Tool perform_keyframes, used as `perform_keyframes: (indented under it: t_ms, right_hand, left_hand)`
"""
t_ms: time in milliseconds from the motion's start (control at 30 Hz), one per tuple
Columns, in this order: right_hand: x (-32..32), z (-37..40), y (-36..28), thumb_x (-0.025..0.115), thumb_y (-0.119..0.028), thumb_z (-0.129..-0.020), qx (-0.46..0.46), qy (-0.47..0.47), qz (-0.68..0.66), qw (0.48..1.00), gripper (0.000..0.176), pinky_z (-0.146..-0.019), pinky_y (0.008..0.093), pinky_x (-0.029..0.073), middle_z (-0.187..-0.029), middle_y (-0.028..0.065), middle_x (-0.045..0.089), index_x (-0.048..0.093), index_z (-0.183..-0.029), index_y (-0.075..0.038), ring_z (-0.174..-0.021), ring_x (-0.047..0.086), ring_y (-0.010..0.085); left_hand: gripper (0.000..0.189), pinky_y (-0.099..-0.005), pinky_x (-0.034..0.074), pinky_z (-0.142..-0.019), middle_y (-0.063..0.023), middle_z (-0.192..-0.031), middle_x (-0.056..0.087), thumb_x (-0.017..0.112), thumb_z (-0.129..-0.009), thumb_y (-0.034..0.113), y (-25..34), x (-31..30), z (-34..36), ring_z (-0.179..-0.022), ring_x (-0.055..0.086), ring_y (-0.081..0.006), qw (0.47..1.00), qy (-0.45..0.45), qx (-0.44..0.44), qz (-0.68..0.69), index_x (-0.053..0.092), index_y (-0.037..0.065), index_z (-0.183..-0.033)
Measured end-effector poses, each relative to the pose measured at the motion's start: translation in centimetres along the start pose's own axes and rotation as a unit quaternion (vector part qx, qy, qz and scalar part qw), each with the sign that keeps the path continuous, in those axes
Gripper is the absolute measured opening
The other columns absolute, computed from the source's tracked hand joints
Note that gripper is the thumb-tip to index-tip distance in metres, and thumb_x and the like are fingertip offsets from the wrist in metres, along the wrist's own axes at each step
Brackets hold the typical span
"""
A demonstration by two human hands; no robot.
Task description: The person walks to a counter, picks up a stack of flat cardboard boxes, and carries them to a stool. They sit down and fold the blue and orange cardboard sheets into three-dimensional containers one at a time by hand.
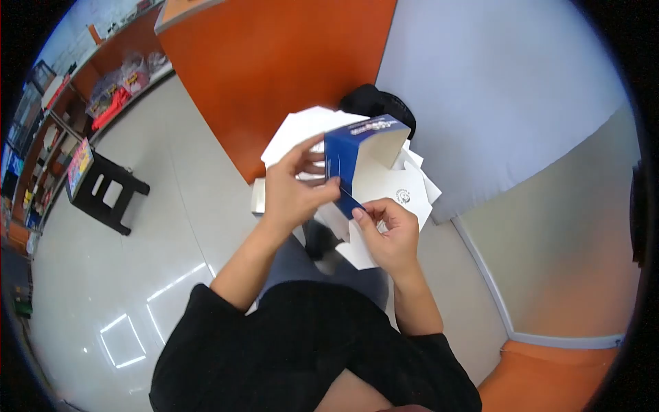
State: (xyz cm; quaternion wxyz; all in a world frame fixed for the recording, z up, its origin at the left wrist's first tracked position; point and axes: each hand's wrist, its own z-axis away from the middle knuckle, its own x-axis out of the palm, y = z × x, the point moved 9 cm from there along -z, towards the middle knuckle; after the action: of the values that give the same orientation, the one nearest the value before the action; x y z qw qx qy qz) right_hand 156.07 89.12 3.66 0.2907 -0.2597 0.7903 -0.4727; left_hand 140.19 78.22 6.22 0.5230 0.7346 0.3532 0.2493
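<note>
A blue cardboard box with a white inside and pale print on its top panel is held in front of my body, partly open. My left hand grips its left side, thumb on the blue face. With thumb and fingers, my right hand pinches the lower blue flap. Around and below the box lie white cardboard pieces, one of them bearing a small round dark logo. What supports these pieces is mostly hidden.
An orange panel stands ahead, with a black item at its foot. Pale cloth hangs at the right. On the left are a black stool and shelves with bagged goods. Glossy tiles cover the floor.
</note>
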Motion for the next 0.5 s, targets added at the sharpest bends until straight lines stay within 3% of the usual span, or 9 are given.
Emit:
perform_keyframes:
  t_ms: [33, 133, 200, 300, 400, 500]
  right_hand:
    - [0.1, -0.1, 0.9, 0.075, -0.008, -0.085, 0.019, 0.016, -0.061, 0.998, 0.013, -0.064, 0.0241, 0.049, -0.076, 0.0076, 0.070, 0.067, -0.088, 0.002, -0.067, 0.063, 0.0094]
    - [0.2, 0.1, 1.1, 0.074, -0.007, -0.086, 0.052, 0.040, -0.123, 0.990, 0.013, -0.063, 0.0239, 0.049, -0.076, 0.0073, 0.069, 0.067, -0.089, 0.002, -0.068, 0.063, 0.0092]
    - [0.2, 0.3, 0.0, 0.074, -0.005, -0.085, 0.021, 0.054, -0.107, 0.993, 0.011, -0.062, 0.0236, 0.049, -0.075, 0.0068, 0.069, 0.066, -0.088, 0.002, -0.068, 0.063, 0.0088]
    - [0.2, 0.4, -1.3, 0.074, -0.003, -0.084, -0.025, 0.061, -0.070, 0.995, 0.010, -0.061, 0.0238, 0.048, -0.074, 0.0068, 0.069, 0.066, -0.088, 0.002, -0.066, 0.062, 0.0089]
    - [0.0, 0.4, -2.0, 0.074, -0.003, -0.084, -0.041, 0.060, -0.063, 0.995, 0.010, -0.060, 0.0239, 0.048, -0.073, 0.0071, 0.068, 0.066, -0.086, 0.001, -0.065, 0.062, 0.0092]
    - [-0.1, 0.1, -2.4, 0.075, -0.002, -0.083, -0.047, 0.059, -0.046, 0.996, 0.011, -0.060, 0.0241, 0.049, -0.073, 0.0077, 0.068, 0.064, -0.087, 0.001, -0.065, 0.063, 0.0098]
  left_hand:
    - [0.071, -0.0344, 0.061, -0.080, -0.0171, -0.106, 0.068, 0.076, -0.068, 0.000, 0.7, 0.4, 0.3, -0.093, 0.067, -0.0202, 1.000, 0.001, 0.027, -0.011, 0.052, -0.004, -0.135]
    - [0.073, -0.0357, 0.062, -0.079, -0.0163, -0.104, 0.068, 0.076, -0.067, 0.002, 2.7, 0.2, 1.5, -0.094, 0.068, -0.0211, 0.988, 0.019, 0.120, -0.096, 0.052, -0.003, -0.135]
    - [0.073, -0.0354, 0.062, -0.079, -0.0162, -0.103, 0.069, 0.077, -0.065, 0.003, 3.6, 0.3, 1.9, -0.094, 0.069, -0.0209, 0.975, 0.036, 0.175, -0.131, 0.053, -0.003, -0.134]
    - [0.071, -0.0343, 0.062, -0.078, -0.0154, -0.101, 0.070, 0.076, -0.065, 0.003, 4.6, 1.0, 2.2, -0.093, 0.070, -0.0201, 0.958, 0.030, 0.206, -0.198, 0.056, -0.002, -0.132]
    - [0.067, -0.0320, 0.061, -0.075, -0.0134, -0.097, 0.070, 0.076, -0.065, 0.003, 4.6, 1.0, 1.9, -0.090, 0.071, -0.0201, 0.969, 0.034, 0.176, -0.169, 0.060, 0.000, -0.130]
    - [0.067, -0.0297, 0.060, -0.072, -0.0135, -0.098, 0.070, 0.076, -0.064, 0.004, 5.1, 1.2, 2.2, -0.086, 0.070, -0.0189, 0.957, 0.007, 0.224, -0.183, 0.061, 0.000, -0.129]
